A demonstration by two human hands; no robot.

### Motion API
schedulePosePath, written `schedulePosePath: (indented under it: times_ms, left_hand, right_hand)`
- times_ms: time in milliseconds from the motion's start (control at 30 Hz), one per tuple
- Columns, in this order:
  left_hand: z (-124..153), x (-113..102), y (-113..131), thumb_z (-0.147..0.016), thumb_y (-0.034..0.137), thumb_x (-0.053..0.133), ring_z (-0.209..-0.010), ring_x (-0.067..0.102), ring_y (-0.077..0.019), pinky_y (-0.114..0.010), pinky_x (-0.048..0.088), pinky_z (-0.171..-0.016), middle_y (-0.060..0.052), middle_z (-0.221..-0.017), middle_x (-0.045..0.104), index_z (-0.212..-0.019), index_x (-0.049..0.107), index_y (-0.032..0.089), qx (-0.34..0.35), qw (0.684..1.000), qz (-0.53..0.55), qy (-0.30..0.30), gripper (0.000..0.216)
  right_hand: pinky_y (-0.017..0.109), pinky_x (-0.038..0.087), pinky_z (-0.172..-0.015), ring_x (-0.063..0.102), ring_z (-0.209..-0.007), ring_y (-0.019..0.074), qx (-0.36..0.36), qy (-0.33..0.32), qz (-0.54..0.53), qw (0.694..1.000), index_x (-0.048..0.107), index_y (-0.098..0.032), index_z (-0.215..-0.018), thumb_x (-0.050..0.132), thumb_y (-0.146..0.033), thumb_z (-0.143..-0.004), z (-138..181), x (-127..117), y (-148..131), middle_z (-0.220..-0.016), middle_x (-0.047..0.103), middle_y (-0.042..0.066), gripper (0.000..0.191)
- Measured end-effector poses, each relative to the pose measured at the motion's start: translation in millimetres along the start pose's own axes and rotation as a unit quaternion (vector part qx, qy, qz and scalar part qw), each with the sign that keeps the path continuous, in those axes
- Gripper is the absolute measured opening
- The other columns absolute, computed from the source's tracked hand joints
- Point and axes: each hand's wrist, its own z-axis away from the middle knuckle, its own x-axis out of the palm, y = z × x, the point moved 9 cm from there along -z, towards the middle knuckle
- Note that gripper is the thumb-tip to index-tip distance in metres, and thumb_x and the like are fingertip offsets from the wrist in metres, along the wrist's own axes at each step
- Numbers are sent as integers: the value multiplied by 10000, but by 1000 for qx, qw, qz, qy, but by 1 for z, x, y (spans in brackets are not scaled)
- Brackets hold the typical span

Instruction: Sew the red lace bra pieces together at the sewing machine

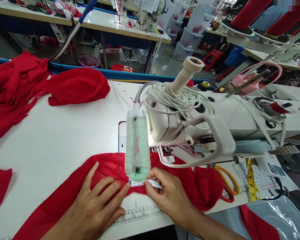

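Note:
Red fabric with a lace part lies across the white sewing table, under the sewing machine head. My left hand rests flat on it with fingers spread, a fingertip at the metal end of a white tape measure. Thumb and fingers of my right hand pinch that tape, which lies along the fabric near its front edge. A pale green lamp hangs over the fabric just beyond the hands and hides part of it. Ruler marks are printed along the table's front edge.
More red fabric is heaped at the back left. Orange-handled scissors and a yellow tape measure lie to the right, above a clear plastic bin. Thread cones stand at the upper right. Another sewing table is behind.

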Motion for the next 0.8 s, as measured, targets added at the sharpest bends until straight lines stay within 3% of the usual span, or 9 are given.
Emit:
schedulePosePath:
  times_ms: [300,567,800]
  left_hand:
    - [2,4,-1,-1008,385,568,-973,616,-183,-575,67,-1260,-19,-1030,721,-1264,675,180,-3,1000,-2,-31,345]
    - [1,0,1,-1006,379,573,-963,606,-172,-591,66,-1255,-16,-1019,712,-1277,672,223,11,999,-17,-28,328]
    - [-2,1,-1,-1000,372,581,-950,609,-176,-598,63,-1256,-17,-1009,712,-1246,686,190,-4,1000,-10,-28,323]
  right_hand:
    - [232,364,-529,581,-605,128,8,2,16,1000,609,-236,-774,568,-228,-844,0,0,1,-714,665,-32,81]
    - [227,360,-511,553,-541,119,-4,29,38,999,621,-234,-765,569,-206,-815,2,-1,0,-643,628,-43,77]
    - [228,361,-512,551,-531,117,-17,33,39,999,620,-237,-765,570,-207,-812,1,-3,-3,-635,627,-47,75]
